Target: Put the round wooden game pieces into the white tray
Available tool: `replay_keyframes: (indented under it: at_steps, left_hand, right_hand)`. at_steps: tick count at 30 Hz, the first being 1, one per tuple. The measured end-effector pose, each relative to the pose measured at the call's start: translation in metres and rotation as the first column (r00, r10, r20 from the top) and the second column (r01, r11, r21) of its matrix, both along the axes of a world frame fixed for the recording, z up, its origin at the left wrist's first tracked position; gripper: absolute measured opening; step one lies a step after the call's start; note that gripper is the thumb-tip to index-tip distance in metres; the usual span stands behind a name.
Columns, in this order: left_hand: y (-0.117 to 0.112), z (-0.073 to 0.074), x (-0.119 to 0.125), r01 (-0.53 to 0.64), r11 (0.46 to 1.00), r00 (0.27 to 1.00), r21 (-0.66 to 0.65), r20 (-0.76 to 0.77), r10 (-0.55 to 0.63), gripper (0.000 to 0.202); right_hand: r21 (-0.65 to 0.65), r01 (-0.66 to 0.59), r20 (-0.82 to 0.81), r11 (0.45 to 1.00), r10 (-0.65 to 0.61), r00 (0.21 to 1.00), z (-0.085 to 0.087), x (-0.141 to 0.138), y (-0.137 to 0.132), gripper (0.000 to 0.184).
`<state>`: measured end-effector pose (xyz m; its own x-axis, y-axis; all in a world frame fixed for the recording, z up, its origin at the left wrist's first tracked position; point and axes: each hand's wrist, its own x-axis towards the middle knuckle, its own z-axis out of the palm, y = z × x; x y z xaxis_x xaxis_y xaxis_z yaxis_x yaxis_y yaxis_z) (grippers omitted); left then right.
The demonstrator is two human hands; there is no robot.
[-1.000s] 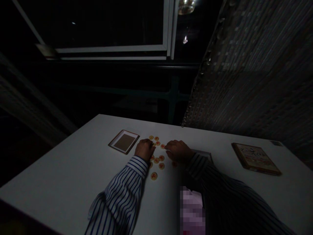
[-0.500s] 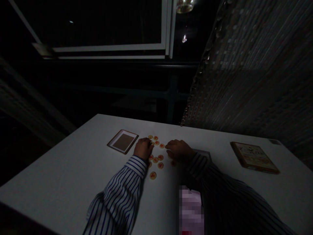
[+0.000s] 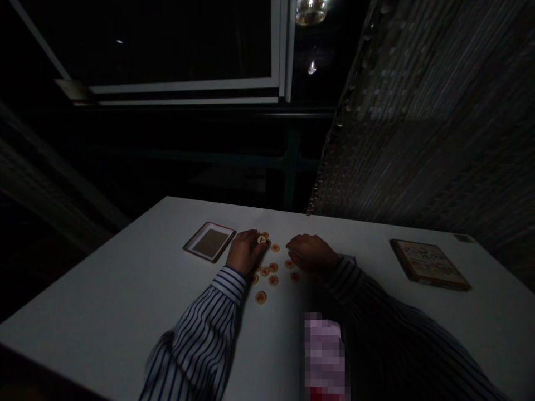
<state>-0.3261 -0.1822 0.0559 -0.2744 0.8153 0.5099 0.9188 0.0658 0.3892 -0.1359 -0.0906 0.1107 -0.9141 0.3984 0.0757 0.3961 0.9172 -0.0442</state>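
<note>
Fingers [image 3: 249,235] of the left hand [image 3: 242,254] are bent nearly closed, and between them and the thumb is gripped one round dark-marked disc [image 3: 261,239], its face turned toward the camera. At three o'clock from this hand, well apart, the right hand [image 3: 312,253] is curled, with its back upward; whether something is inside it, one cannot tell.

Close to the gripped piece, at four o'clock, lies one red-marked disc [image 3: 275,248], and near one o'clock another disc [image 3: 265,235] is partly hidden. At six o'clock there is a loose group of discs [image 3: 273,280], and farther in the same direction a single disc [image 3: 261,297]. Two discs [image 3: 295,277] lie near the right hand, around its eight o'clock.

Farther out, between nine and ten o'clock from the left hand, an open shallow tray [image 3: 210,244] rests on the white desk [image 3: 104,312]. At three o'clock from the right hand, well apart, lies a flat box [image 3: 430,264] with a printed cover. Beyond, between one and two o'clock, hangs a bead curtain [image 3: 418,128].
</note>
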Motion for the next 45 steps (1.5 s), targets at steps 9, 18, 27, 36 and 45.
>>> replay_keyframes:
  at_steps: [9,18,27,36,45]
  left_hand:
    - [-0.006,0.017,0.019,0.042,0.997,0.998,0.065,-0.042,-0.04,0.028]
    - [-0.01,0.028,0.041,0.075,0.994,0.997,0.078,-0.035,-0.072,0.026]
    - [-0.01,0.028,0.06,0.09,0.992,0.996,0.085,-0.019,-0.089,0.025]
    - [-0.008,0.023,0.076,0.109,0.991,0.994,0.074,0.005,-0.109,0.025]
    - [-0.005,0.017,0.088,0.122,0.99,0.992,0.065,0.037,-0.124,0.024]
  right_hand:
    - [-0.013,0.025,-0.039,1.0,-0.025,0.999,0.007,0.012,0.003,0.031]
    - [-0.047,0.056,-0.107,0.997,-0.06,0.992,0.015,0.029,-0.001,0.03]
    - [-0.119,0.109,-0.189,0.987,-0.13,0.973,0.01,0.047,0.005,0.029]
    - [-0.154,0.153,-0.206,0.976,-0.184,0.961,0.006,0.059,0.01,0.032]
    - [-0.153,0.163,-0.196,0.975,-0.191,0.962,0.003,0.067,0.018,0.032]
